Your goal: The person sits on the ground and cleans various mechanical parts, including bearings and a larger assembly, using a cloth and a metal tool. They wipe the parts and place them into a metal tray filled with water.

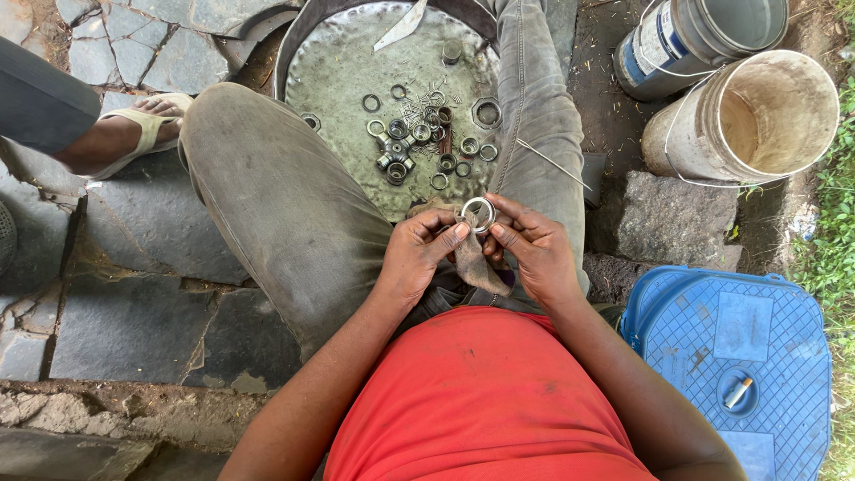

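Metal ring [478, 214] is held over the lap, at 6 o'clock from the tray [338, 80]. Left hand [419, 254] and right hand [534, 249] pinch its rim through a cloth [476, 263], fingers closed. Judged rigid, smallish, possibly greasy; grip at outer edge.

A grey bucket [704, 36] lies on its side at the upper right, wearing a white and blue label [659, 40]; its print is too small to tell.

red shirt [485, 392] | grimy grey trousers [285, 205] | pale sandal [147, 134]
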